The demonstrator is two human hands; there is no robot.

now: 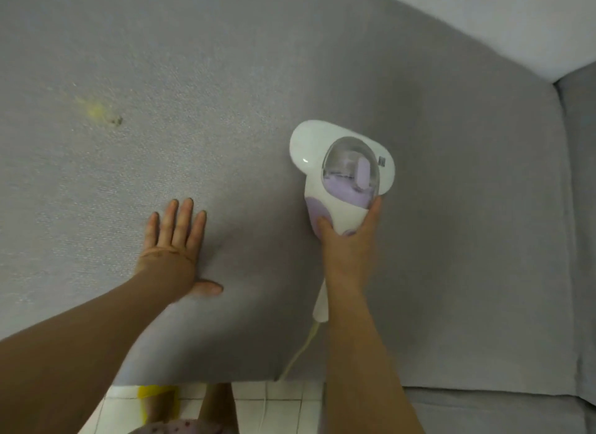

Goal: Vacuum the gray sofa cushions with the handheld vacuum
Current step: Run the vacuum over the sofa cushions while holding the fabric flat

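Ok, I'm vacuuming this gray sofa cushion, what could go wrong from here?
The cord hangs off the front edge of the cushion toward the floor; it could snag or trip you.
Your left hand lies flat on the cushion beside the vacuum; a leftward pass might bump its fingers.
The yellow stain on the left looks set in; suction alone may not lift it.

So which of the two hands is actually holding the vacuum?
The right hand grips the white and purple vacuum by its handle. The left hand only lies flat on the gray cushion, fingers straight.
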